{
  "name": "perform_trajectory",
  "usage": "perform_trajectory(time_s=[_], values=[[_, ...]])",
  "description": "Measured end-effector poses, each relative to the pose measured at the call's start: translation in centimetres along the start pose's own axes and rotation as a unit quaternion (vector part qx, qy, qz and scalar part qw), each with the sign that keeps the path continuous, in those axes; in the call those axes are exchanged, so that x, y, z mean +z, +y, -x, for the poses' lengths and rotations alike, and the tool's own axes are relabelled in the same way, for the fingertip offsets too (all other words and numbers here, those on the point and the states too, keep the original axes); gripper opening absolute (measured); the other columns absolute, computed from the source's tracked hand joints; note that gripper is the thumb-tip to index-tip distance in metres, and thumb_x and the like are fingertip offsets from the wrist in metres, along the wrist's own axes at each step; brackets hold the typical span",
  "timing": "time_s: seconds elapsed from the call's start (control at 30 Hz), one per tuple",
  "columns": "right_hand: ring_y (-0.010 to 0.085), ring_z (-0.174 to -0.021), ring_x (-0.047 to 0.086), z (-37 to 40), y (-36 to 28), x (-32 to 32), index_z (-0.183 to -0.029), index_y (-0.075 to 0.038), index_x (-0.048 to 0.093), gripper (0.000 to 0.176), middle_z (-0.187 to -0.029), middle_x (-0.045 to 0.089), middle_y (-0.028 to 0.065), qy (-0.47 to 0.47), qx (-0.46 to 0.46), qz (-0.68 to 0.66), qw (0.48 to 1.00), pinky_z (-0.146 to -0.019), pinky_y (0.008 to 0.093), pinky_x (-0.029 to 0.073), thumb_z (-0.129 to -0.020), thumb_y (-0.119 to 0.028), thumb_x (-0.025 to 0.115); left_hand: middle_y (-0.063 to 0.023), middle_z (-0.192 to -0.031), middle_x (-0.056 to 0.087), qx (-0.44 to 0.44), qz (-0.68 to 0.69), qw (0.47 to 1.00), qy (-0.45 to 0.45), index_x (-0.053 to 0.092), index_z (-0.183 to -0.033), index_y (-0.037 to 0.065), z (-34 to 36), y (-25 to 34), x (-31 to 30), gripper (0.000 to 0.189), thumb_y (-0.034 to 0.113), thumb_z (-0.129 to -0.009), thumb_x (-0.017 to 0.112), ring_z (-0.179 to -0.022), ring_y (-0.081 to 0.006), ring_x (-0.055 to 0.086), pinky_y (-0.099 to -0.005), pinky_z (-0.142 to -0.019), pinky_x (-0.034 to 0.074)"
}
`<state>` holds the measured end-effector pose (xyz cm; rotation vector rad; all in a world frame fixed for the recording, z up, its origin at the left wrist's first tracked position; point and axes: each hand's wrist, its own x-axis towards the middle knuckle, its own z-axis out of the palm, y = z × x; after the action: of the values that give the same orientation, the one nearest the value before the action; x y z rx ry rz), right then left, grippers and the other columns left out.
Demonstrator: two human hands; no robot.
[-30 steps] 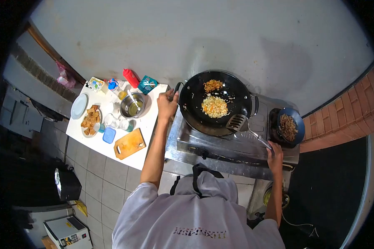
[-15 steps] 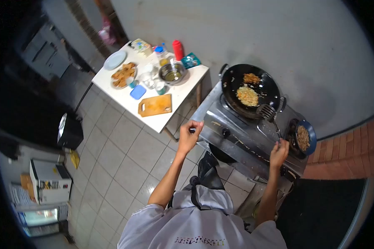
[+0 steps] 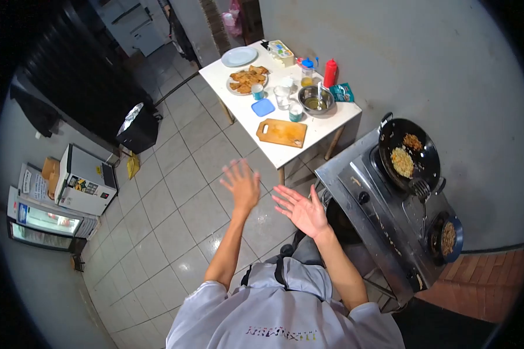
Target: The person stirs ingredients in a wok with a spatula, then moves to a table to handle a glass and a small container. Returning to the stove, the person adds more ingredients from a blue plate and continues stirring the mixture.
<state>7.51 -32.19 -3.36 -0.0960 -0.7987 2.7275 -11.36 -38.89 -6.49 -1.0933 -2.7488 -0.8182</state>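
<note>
Both hands are raised over the tiled floor between the table and the stove, apart from each other. My left hand (image 3: 243,187) has its fingers spread, slightly blurred, and holds nothing. With its palm turned up and fingers stretched, my right hand (image 3: 304,212) is empty too. To the right, a black wok (image 3: 420,152) on the stove (image 3: 384,203) holds a pale omelette-like patty (image 3: 402,162) and a smaller browned portion (image 3: 413,142). A slotted spatula (image 3: 421,192) rests at the wok's near rim, its handle lying over the stove.
The white table (image 3: 279,156) bears a cutting board (image 3: 282,133), a plate of fried food (image 3: 248,80), a metal bowl (image 3: 316,100) and a red bottle (image 3: 330,73). A blue bowl (image 3: 451,239) sits at the stove's right end. A black bin (image 3: 138,129) stands left.
My right hand has let go of the spatula and moved left, opening. My left hand has opened from a curled shape. The view has turned left, so table and stove appear further right.
</note>
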Motion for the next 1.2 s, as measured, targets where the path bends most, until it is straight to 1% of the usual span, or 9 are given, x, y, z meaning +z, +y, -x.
perform_trajectory(time_s=[0.27, 0.37, 0.47, 0.6, 0.87, 1.07, 1.13, 1.17, 1.2], values=[[0.0234, -0.125, 0.047, -7.0, 2.0, -3.1, -0.144, -0.001, 0.032, 0.078, -0.141, 0.045, 0.0139, 0.164, 0.008, -0.073, 0.984, -0.109, 0.0364, 0.031, -0.094, -0.062, 0.03, -0.0226, -0.153, 0.021, 0.417, 0.03, 0.904, -0.086, 0.049, -0.136, 0.013, -0.5, 3.2, 0.5, 0.062, 0.032, -0.078, 0.061, -0.142, -0.0458, 0.01, -0.0707, -0.105, -0.002], [0.0276, -0.134, 0.038, -7.0, -3.5, -0.3, -0.142, 0.001, 0.034, 0.078, -0.145, 0.04, 0.0159, 0.051, 0.04, -0.083, 0.994, -0.11, 0.0422, 0.029, -0.094, -0.061, 0.03, -0.0266, -0.151, 0.021, -0.024, -0.061, 0.998, -0.014, 0.037, -0.145, 0.015, -8.6, -3.2, 3.4, 0.067, 0.036, -0.085, 0.058, -0.142, -0.0452, 0.012, -0.07, -0.106, 0.001], [0.032, -0.135, 0.034, -10.2, -6.3, -1.6, -0.14, 0.002, 0.036, 0.078, -0.147, 0.035, 0.0176, 0.046, -0.014, 0.007, 0.999, -0.11, 0.0475, 0.028, -0.095, -0.061, 0.03, -0.0256, -0.15, 0.024, -0.046, 0.105, 0.987, 0.11, 0.033, -0.146, 0.016, -11.8, -1.1, 0.4, 0.071, 0.032, -0.083, 0.059, -0.141, -0.0448, 0.015, -0.0692, -0.106, 0.002], [0.0269, -0.132, 0.039, -17.6, -4.4, -6.3, -0.139, 0.001, 0.039, 0.07, -0.144, 0.04, 0.0153, 0.111, 0.011, -0.182, 0.977, -0.11, 0.0398, 0.03, -0.096, -0.054, 0.036, -0.0258, -0.149, 0.026, 0.359, -0.04, 0.932, -0.035, 0.026, -0.148, 0.009, -10.6, 7.0, 0.5, 0.065, 0.032, -0.092, 0.049, -0.142, -0.0434, 0.015, -0.0682, -0.107, 0.003], [0.0275, -0.132, 0.04, -21.2, -10.6, -6.0, -0.139, 0.0, 0.04, 0.067, -0.144, 0.041, 0.0134, 0.046, 0.013, 0.037, 0.998, -0.108, 0.0415, 0.033, -0.099, -0.053, 0.03, -0.0303, -0.146, 0.026, -0.037, 0.071, 0.994, 0.076, 0.024, -0.148, 0.007, -22.6, 2.3, 3.3, 0.067, 0.034, -0.093, 0.05, -0.142, -0.0453, 0.011, -0.0658, -0.109, 0.003], [0.034, -0.134, 0.036, -23.3, -9.3, -12.9, -0.146, -0.005, 0.028, 0.067, -0.148, 0.034, 0.0143, -0.132, -0.078, -0.168, 0.974, -0.109, 0.05, 0.028, -0.097, -0.051, 0.033, -0.0272, -0.122, 0.055, 0.376, 0.145, 0.901, -0.163, 0.069, -0.083, 0.003, -22.1, 7.3, 11.9, 0.035, 0.034, -0.067, 0.067, -0.114, -0.045, 0.048, -0.058, -0.109, 0.017], [0.0344, -0.135, 0.035, -22.6, -13.9, -9.1, -0.144, -0.003, 0.031, 0.067, -0.149, 0.034, 0.0137, 0.137, -0.02, 0.05, 0.989, -0.11, 0.0492, 0.027, -0.097, -0.051, 0.032, -0.0264, -0.122, 0.053, 0.262, -0.142, 0.883, -0.362, 0.062, -0.114, 0.005, -29.5, 6.3, 9.8, 0.044, 0.032, -0.08, 0.061, -0.118, -0.0421, 0.045, -0.069, -0.104, 0.013], [0.0284, -0.135, 0.035, -22.0, -15.2, -8.6, -0.141, -0.002, 0.035, 0.063, -0.146, 0.039, 0.0123, 0.066, -0.036, 0.003, 0.997, -0.111, 0.0458, 0.027, -0.098, -0.048, 0.034, -0.0273, -0.137, 0.042, 0.223, -0.048, 0.973, -0.026, 0.041, -0.138, 0.004, -29.8, 4.9, 12.3, 0.055, 0.029, -0.09, 0.052, -0.128, -0.0446, 0.035, -0.0724, -0.103, 0.009], [0.0284, -0.135, 0.035, -22.5, -16.0, -9.0, -0.141, -0.002, 0.035, 0.063, -0.146, 0.039, 0.0123, 0.074, -0.054, 0.008, 0.996, -0.111, 0.0458, 0.027, -0.098, -0.048, 0.034, -0.0275, -0.146, 0.029, 0.156, 0.032, 0.986, -0.046, 0.028, -0.144, 0.001, -31.2, 6.1, 10.7, 0.058, 0.023, -0.094, 0.048, -0.136, -0.0471, 0.024, -0.0674, -0.107, 0.006]])
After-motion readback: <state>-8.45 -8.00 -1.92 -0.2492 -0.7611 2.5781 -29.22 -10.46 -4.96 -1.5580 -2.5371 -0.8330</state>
